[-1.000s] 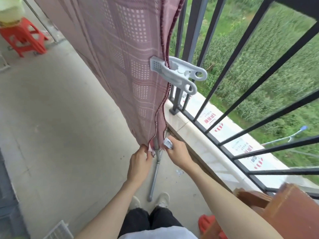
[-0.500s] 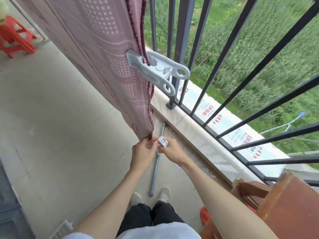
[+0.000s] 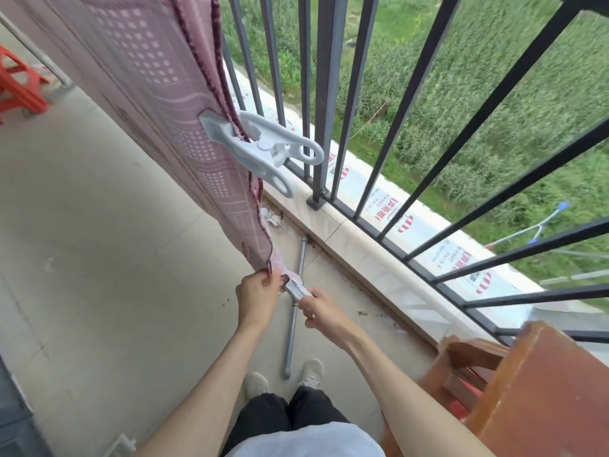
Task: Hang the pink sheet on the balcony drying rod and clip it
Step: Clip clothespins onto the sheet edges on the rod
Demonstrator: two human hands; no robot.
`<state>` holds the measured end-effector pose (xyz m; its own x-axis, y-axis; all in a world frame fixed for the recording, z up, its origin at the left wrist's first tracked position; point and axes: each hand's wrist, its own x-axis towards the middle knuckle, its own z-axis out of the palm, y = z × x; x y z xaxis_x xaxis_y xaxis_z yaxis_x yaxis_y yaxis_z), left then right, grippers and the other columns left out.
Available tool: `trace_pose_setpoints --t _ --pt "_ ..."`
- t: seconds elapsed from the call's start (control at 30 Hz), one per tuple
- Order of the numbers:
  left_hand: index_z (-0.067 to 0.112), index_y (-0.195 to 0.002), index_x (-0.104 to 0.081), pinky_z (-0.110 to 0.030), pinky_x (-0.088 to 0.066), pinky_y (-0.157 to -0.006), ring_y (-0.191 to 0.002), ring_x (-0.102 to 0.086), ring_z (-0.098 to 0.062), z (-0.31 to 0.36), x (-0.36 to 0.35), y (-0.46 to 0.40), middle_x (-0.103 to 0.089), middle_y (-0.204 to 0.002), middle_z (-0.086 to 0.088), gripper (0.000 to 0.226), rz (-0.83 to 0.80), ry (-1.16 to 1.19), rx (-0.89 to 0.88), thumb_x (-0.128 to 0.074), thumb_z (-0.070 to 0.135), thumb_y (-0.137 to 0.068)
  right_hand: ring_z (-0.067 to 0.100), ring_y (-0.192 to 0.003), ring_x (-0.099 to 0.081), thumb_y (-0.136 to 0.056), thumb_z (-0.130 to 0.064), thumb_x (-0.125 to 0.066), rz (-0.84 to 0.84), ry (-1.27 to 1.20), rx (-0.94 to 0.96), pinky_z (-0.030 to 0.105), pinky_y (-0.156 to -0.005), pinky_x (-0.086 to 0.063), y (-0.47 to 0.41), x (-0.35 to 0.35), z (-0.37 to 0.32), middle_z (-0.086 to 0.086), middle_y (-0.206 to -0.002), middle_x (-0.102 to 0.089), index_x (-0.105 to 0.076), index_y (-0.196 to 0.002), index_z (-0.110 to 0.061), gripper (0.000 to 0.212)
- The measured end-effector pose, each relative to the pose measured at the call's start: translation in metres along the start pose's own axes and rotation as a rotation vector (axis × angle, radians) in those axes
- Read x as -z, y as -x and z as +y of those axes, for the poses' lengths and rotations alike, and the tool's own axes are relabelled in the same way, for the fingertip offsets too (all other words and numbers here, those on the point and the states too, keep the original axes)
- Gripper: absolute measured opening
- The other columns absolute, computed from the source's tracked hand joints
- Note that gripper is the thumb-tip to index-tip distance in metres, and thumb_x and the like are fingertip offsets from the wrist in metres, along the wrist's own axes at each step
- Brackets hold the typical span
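Balcony w/ black railing [image 3: 333, 94]. Pink sheet [image 3: 158, 87] hangs, big white clip [image 3: 263, 150] on its edge. Left hand [image 3: 257, 298] pinches bottom corner; right hand [image 3: 324, 310] grips small clip [image 3: 296, 290]. Risk: corner slips if pinch loosens.

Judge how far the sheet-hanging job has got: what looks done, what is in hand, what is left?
Done: the pink sheet hangs down and one large white clip grips its edge. In hand: the left hand pinches the bottom corner while the right hand holds a small clip at it. Left: fastening that clip. The rod itself is out of view.
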<state>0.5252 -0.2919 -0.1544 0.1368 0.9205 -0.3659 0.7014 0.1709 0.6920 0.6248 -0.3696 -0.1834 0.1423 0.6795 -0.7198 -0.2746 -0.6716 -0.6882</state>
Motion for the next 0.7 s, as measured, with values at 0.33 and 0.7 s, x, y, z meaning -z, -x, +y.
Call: trace_pose_setpoints --t 0.33,0.7 --pt "0.015 -0.071 -0.067 -0.030 -0.049 -0.079 -0.075 -0.069 -0.022 0.007 0.002 -0.002 -0.074 -0.079 -0.009 0.023 -0.037 0.048 0.002 -0.055 0.024 -0.087 0.007 -0.058 -0.062 -0.095 -0.031 -0.049 0.019 -0.297 -0.084 0.014 -0.049 -0.039 0.005 0.007 0.009 0.005 -0.080 -0.067 -0.060 -0.102 -0.008 0.026" --pt "0.003 -0.074 -0.070 -0.030 -0.041 -0.068 -0.078 -0.064 -0.028 0.002 0.006 0.002 -0.072 -0.077 -0.016 0.025 0.005 0.051 0.005 -0.061 0.023 -0.085 0.009 -0.040 -0.056 -0.096 -0.019 -0.046 -0.104 -0.748 -0.254 0.015 -0.040 -0.045 0.006 0.004 0.010 0.009 -0.054 -0.065 -0.058 -0.089 -0.007 0.018"
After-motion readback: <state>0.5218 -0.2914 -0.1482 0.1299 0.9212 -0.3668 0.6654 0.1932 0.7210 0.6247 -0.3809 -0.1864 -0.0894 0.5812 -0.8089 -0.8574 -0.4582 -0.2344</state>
